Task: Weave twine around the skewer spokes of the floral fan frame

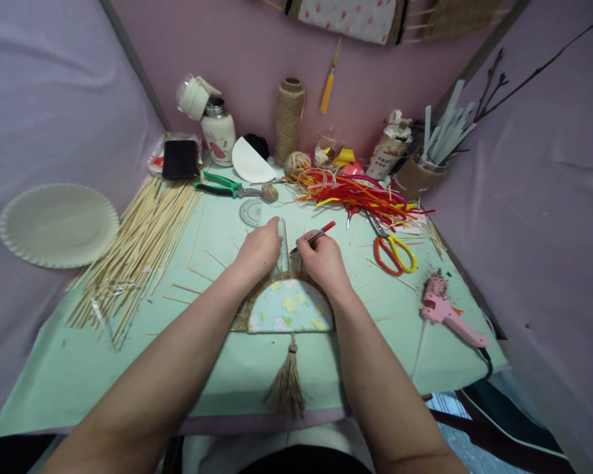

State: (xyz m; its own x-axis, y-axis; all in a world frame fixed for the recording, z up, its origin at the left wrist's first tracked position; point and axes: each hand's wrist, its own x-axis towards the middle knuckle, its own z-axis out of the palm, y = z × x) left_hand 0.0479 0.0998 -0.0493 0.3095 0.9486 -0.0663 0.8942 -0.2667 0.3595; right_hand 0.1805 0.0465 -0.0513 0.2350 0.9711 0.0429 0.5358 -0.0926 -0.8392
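A half-round panel of floral cloth (290, 307), edged in brown twine, lies at the middle of the table with thin sticks radiating from it. From its straight lower edge hangs a twine tassel (290, 382). Beyond the curved edge, my left hand (259, 249) is closed on a clear ruler (283, 247) that stands lengthwise away from me beside a stick. Just right of the ruler, my right hand (322, 258) pinches a red pen (326, 228), its tip pointing left close to the ruler. The forearms hide some of the sticks.
Bamboo sticks (143, 237) and a paper plate (59, 226) are at left. Pliers (222, 186), a protractor (253, 212), a twine spool (290, 122) and red-orange strips (360, 197) lie behind. Scissors (395, 255) and a pink glue gun (449, 315) are at right.
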